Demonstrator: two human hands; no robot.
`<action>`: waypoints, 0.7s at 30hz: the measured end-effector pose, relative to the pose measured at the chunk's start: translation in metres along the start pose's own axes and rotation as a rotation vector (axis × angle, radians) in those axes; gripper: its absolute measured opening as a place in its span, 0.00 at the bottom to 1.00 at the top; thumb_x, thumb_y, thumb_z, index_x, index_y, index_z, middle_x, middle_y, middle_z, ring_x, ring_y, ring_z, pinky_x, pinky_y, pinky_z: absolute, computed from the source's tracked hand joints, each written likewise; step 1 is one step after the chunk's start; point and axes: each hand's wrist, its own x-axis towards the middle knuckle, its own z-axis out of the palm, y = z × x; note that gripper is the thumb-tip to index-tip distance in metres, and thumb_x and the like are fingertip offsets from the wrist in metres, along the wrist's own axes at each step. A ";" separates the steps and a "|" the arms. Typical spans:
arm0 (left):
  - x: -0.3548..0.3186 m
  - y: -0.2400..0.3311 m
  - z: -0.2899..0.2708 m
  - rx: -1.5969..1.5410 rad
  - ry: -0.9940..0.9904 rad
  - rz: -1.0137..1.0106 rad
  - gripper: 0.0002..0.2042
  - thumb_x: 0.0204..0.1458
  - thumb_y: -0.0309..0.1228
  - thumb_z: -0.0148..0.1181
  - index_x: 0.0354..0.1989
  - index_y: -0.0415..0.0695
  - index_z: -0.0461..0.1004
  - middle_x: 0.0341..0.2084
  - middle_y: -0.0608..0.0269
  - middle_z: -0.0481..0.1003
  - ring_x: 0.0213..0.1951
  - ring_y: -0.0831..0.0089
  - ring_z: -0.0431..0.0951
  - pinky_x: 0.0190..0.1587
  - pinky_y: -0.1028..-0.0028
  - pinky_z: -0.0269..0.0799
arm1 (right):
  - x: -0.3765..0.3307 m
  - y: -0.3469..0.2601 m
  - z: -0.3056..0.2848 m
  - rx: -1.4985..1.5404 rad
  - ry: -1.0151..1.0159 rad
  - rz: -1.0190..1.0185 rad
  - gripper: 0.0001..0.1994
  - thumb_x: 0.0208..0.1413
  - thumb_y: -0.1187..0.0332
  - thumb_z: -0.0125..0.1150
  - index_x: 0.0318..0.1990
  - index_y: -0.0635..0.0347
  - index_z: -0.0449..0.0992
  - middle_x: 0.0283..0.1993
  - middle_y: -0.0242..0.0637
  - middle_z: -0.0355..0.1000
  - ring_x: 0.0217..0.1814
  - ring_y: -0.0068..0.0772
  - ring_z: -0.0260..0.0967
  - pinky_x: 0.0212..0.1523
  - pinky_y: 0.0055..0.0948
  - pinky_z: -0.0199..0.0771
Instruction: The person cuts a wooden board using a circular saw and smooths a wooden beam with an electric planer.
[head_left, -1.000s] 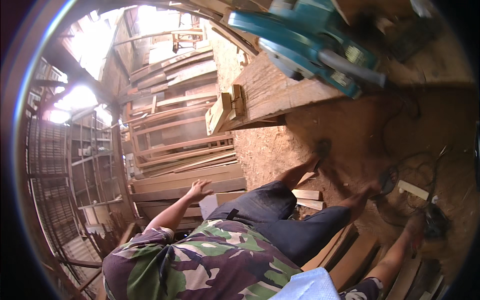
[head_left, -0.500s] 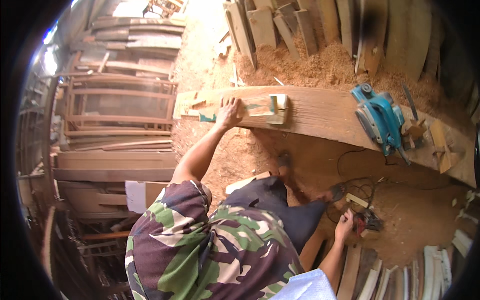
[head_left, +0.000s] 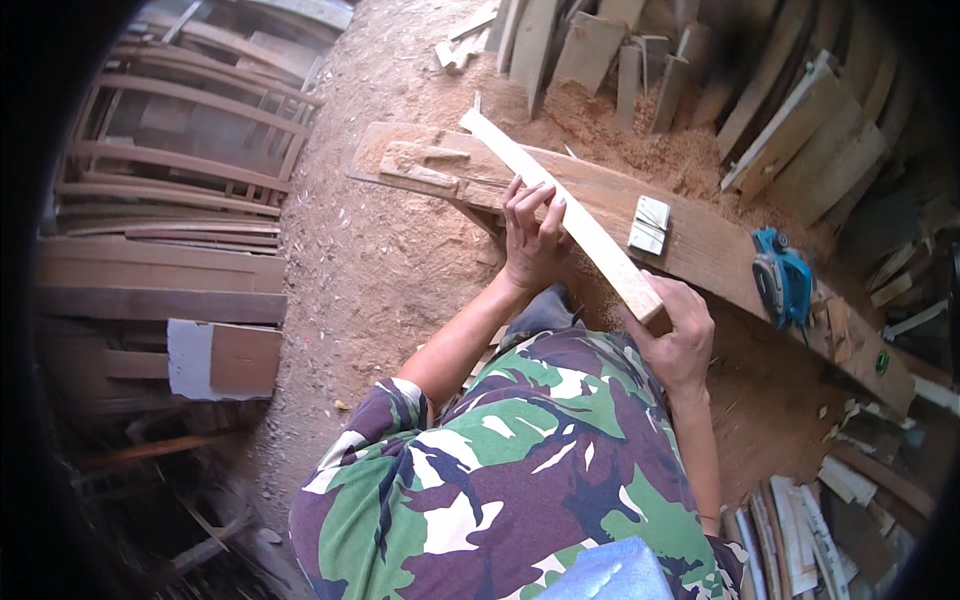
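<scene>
A long, pale, slightly curved strip of wood (head_left: 570, 205) is held slantwise above the workbench, its far end up and to the left. My left hand (head_left: 537, 235) grips the strip near its middle, fingers bent over its edge. My right hand (head_left: 677, 333) is closed around the near end, thumb on one side. Under the strip lies the thick plank bench top (head_left: 700, 250), with a worn wooden stop (head_left: 418, 165) at its left end. Beside the strip, on the bench, is a small pale block (head_left: 650, 224) with a dark line across it.
A blue electric planer (head_left: 782, 278) sits on the bench to the right, near a small wood piece (head_left: 838, 328) and a green ring (head_left: 882, 362). Boards (head_left: 590, 50) lean behind sawdust heaps. Wooden frames (head_left: 190, 150) are stacked left, wood strips (head_left: 790, 530) at lower right.
My left hand has left the bench and my right hand has come up from near the floor. Both now hold the pale wood strip. The view has shifted.
</scene>
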 end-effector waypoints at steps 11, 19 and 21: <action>0.022 -0.053 -0.066 -0.020 0.349 0.071 0.28 0.51 0.23 0.72 0.57 0.57 0.64 0.59 0.49 0.66 0.64 0.41 0.70 0.66 0.47 0.72 | 0.016 -0.029 0.049 0.172 0.105 -0.103 0.25 0.46 0.69 0.80 0.54 0.61 0.83 0.54 0.43 0.84 0.55 0.45 0.81 0.64 0.44 0.73; 0.045 -0.063 -0.073 -0.045 0.412 0.151 0.30 0.49 0.25 0.76 0.55 0.58 0.63 0.59 0.49 0.66 0.66 0.41 0.69 0.63 0.52 0.76 | 0.011 -0.025 0.063 0.265 0.162 -0.065 0.23 0.47 0.77 0.78 0.53 0.65 0.83 0.50 0.45 0.83 0.54 0.43 0.80 0.64 0.43 0.73; 0.047 -0.065 -0.078 -0.011 0.409 0.157 0.31 0.49 0.25 0.77 0.56 0.58 0.62 0.59 0.50 0.65 0.66 0.41 0.68 0.63 0.52 0.76 | 0.013 -0.026 0.066 0.275 0.166 -0.060 0.23 0.47 0.77 0.79 0.54 0.65 0.83 0.50 0.45 0.83 0.55 0.43 0.80 0.63 0.42 0.73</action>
